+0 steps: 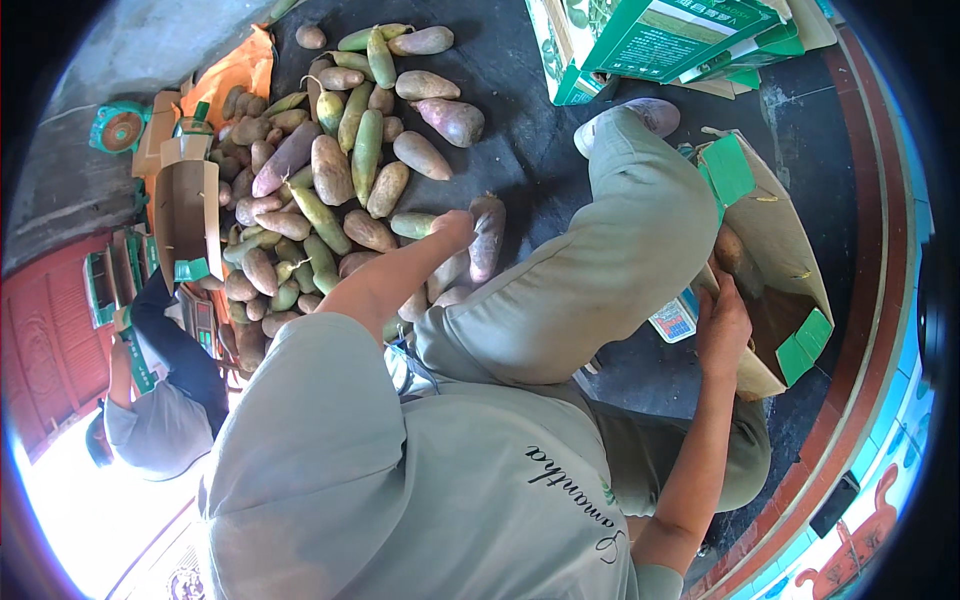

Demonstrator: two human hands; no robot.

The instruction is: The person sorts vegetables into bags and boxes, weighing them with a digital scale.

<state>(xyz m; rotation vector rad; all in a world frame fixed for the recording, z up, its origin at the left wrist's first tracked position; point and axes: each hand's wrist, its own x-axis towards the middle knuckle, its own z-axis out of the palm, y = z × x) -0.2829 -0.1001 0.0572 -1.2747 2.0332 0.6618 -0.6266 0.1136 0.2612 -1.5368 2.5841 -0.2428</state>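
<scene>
My left hand [455, 228] reaches over the near side of a vegetable pile, its fingers curled against a long purple-brown root vegetable [487, 238]. The fingertips are partly hidden. On the right, my right hand [725, 318] grips the near rim of an open cardboard box [795, 240] with green tape on its flaps. One brown, elongated vegetable [733, 250] lies inside that box. The pile mixes green vegetables [366, 155] with pinkish-brown ones [332, 170], lying loose on a dark sheet [540, 160].
Between my legs and the box sits a small scale [675, 317] with a keypad. Green printed cartons [670, 40] stand ahead. Left of the pile are an open cardboard box [188, 215] and a small green fan [118, 127]. Another person [165, 420] works at the far left.
</scene>
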